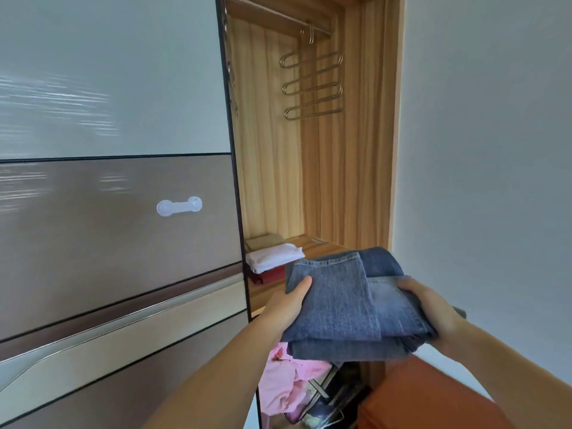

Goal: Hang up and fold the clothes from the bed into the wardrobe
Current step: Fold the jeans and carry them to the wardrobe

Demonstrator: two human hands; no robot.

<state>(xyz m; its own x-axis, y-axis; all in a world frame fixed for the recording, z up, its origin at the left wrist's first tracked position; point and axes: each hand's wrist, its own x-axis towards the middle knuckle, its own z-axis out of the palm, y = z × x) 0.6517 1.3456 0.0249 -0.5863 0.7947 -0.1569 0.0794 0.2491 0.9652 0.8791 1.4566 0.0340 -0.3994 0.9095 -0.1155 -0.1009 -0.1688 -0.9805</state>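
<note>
I hold a folded pair of blue jeans [346,305] in front of the open wardrobe. My left hand [288,305] grips the left edge of the jeans, thumb on top. My right hand [433,311] grips the right edge, thumb on top too. The jeans hang just in front of the wooden shelf [315,246] inside the wardrobe. On that shelf lies a folded white garment [272,257] on top of a dark red one [269,275]. A metal multi-tier hanger [312,85] hangs bare from the rail [278,15] above.
The sliding wardrobe door [117,196] with a white handle [179,206] covers the left side. A white wall [486,150] stands on the right. Below the jeans are pink clothes [284,385] in a wire basket and an orange surface [433,400].
</note>
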